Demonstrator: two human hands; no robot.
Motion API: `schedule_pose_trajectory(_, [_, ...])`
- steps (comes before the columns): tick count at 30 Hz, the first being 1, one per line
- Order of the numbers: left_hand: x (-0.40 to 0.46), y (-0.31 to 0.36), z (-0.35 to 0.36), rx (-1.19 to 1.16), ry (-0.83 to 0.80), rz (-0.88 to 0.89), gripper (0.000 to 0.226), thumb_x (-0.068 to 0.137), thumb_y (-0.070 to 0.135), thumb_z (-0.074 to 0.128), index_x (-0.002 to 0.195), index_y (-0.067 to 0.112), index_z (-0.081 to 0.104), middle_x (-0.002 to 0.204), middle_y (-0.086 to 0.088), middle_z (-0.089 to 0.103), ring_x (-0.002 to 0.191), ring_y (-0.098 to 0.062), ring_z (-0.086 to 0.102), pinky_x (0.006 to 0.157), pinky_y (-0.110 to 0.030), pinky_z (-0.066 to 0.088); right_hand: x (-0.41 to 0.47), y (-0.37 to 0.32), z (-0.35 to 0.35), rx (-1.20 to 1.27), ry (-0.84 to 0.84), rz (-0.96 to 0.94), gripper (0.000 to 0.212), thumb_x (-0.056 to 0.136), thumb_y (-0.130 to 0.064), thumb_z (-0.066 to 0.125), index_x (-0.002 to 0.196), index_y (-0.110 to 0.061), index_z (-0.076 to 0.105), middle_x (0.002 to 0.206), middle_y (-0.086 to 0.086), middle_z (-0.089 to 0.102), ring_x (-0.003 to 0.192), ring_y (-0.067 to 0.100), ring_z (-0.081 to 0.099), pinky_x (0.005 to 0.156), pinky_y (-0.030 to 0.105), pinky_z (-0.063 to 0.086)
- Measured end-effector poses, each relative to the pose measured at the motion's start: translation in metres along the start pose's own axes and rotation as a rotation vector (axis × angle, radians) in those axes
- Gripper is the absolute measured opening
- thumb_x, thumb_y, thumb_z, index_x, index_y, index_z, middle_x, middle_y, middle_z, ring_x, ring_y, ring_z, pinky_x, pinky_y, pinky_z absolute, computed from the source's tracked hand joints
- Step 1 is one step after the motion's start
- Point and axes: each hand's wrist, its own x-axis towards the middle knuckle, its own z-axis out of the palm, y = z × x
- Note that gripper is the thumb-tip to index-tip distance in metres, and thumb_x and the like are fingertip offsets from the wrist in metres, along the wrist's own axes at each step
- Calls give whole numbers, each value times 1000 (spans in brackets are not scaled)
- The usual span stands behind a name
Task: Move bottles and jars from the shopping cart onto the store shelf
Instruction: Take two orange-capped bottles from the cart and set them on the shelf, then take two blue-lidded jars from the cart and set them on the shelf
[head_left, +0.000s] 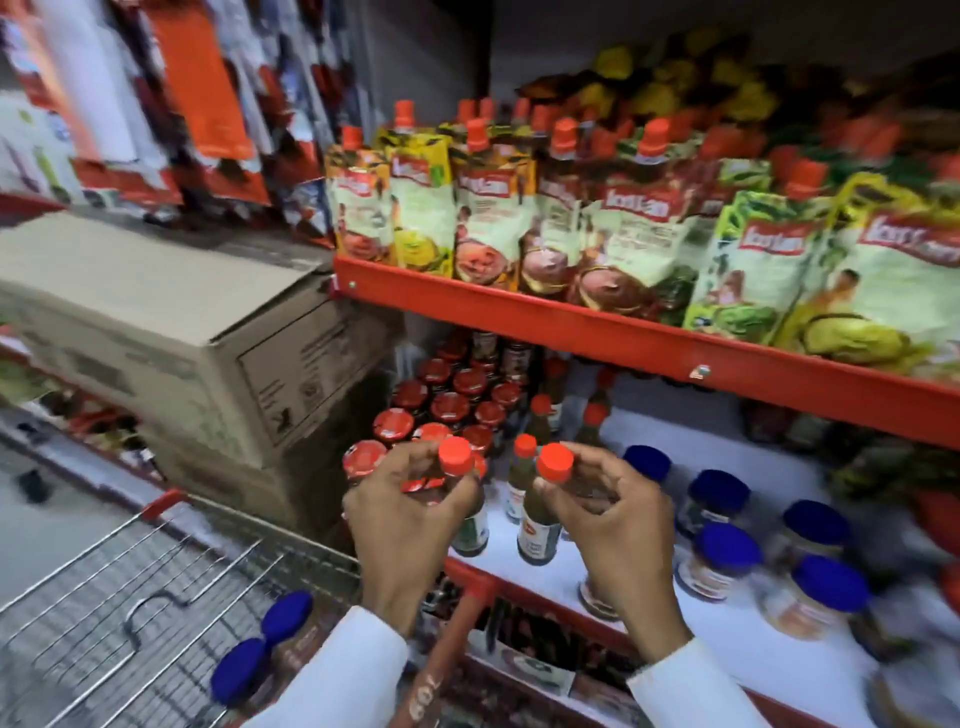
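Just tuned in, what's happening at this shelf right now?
A person is stocking the white shelf. The left hand and the right hand each grip a dark bottle by the neck, the left bottle and the right bottle, at the shelf's front edge. Two blue-lidded jars wait in the cart.

Much blurred, covered or cropped

The fingers (447, 480) cover the neck of the left bottle (470, 525); labels under them are too blurred to read. Below the fingers, the blue-capped jars (265, 647) in the cart (130, 597) are smeared, and both sleeves (337, 680) run off the bottom edge. Right of the fingers, shelf jars (826, 597) blur.
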Motion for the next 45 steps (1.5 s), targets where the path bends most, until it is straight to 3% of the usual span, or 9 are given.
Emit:
schedule_pose_trajectory(2, [2,-4,25,12,-54,-27,30,62,11,89,82,28,73,69,20,70,68,14,65,66,-3,48,5,17,-4,-9,65,41,34,72,-15,84,102,-26,74,88,-13,77,79,-2,72,74,20,60])
schedule_pose_trajectory(7, [8,-36,70,89,-208,-111,27,63,21,87,84,29,71,71,18,72,71,7,68,76,-30,60,20,61,1,-139,165,104,35,70,-15,85,102,-22,74,87,-12,77,78,-5,70,73,14,58])
schedule_pose_trajectory(19, [13,-79,100,175,-320,-164,33,69,17,85,93,23,64,82,7,75,75,-6,71,78,-36,62,26,106,22,-203,166,224,27,71,-8,83,94,-17,73,81,-6,76,74,-5,69,63,1,48])
schedule_pose_trajectory(26, [11,-78,90,194,-394,-107,44,68,26,87,101,26,58,86,9,72,76,-11,68,74,-38,60,16,102,17,-226,102,200,47,67,-13,88,108,-21,68,96,-5,75,84,3,70,82,30,61])
schedule_pose_trajectory(31, [6,-69,51,228,-382,-39,47,75,23,82,116,27,60,101,16,68,88,-3,65,79,-21,53,-3,74,16,-361,104,51,59,70,-20,86,123,-25,62,127,-4,64,115,14,59,100,35,51])
schedule_pose_trajectory(34, [-1,-76,4,241,-234,-67,34,75,20,80,104,31,67,86,19,70,79,4,67,73,-21,57,-15,52,30,-267,4,-34,53,72,-17,84,120,-29,64,122,-11,64,109,8,61,94,26,51])
schedule_pose_trajectory(37, [-15,-99,-54,223,-105,-185,23,77,19,82,96,24,71,82,11,75,73,-2,71,68,-22,58,-23,41,61,-184,-167,-75,45,73,-16,82,112,-33,66,111,-16,67,102,-1,62,89,17,50])
schedule_pose_trajectory(42, [-46,-147,-138,200,125,-442,17,78,11,81,92,9,71,81,-6,76,74,-24,72,61,-2,46,-36,49,134,-185,-537,-102,41,73,-17,80,110,-29,68,110,-15,70,101,-2,64,90,15,49])
schedule_pose_trajectory(45, [-63,-183,-172,200,209,-585,35,66,32,82,89,9,70,82,-8,74,76,-26,70,61,-5,47,-42,71,192,-245,-761,-88,45,71,-14,78,113,-24,66,109,-9,72,99,6,68,88,18,52])
